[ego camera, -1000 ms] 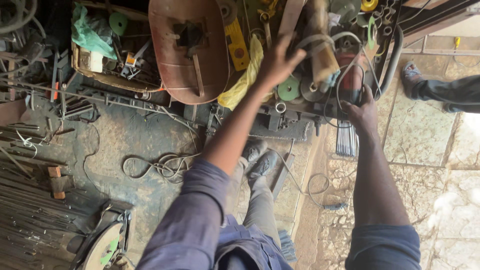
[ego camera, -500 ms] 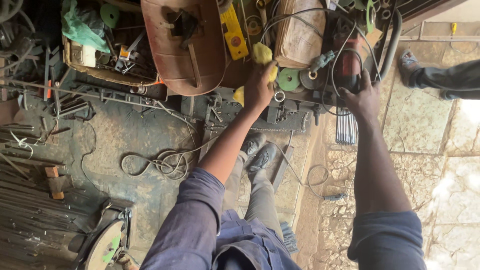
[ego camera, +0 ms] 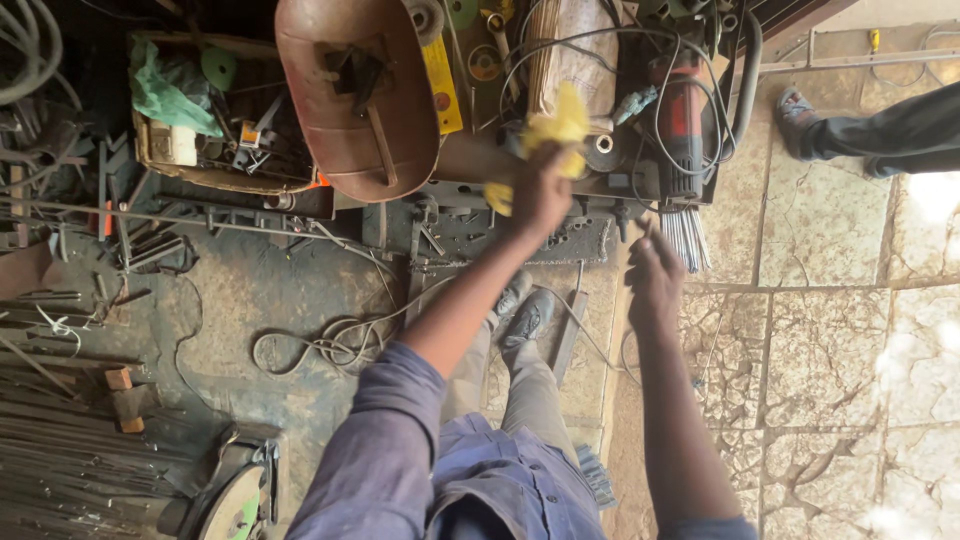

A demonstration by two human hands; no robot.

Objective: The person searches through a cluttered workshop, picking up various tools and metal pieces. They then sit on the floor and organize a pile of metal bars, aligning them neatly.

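Fingers of the left hand (ego camera: 540, 192) clench a yellow cloth (ego camera: 556, 130) above the cluttered desk (ego camera: 520, 235), beside a red angle grinder (ego camera: 682, 125). The right hand (ego camera: 655, 275) hangs loosely open and empty, off the desk's front edge, over the stone floor (ego camera: 830, 350).

The yellow cloth (ego camera: 556, 135) is motion-blurred; its lower part is hidden behind the left hand (ego camera: 540, 193), and the fingers gripping it cannot be made out. The right hand (ego camera: 655, 275) shows only its back; its fingertips are blurred. The other person's leg (ego camera: 880, 130) is cut off by the right edge. The cut-off saw (ego camera: 235, 500) and the person's torso are cut by the bottom edge. Small parts in the tool crate (ego camera: 215, 130) are too small to identify.
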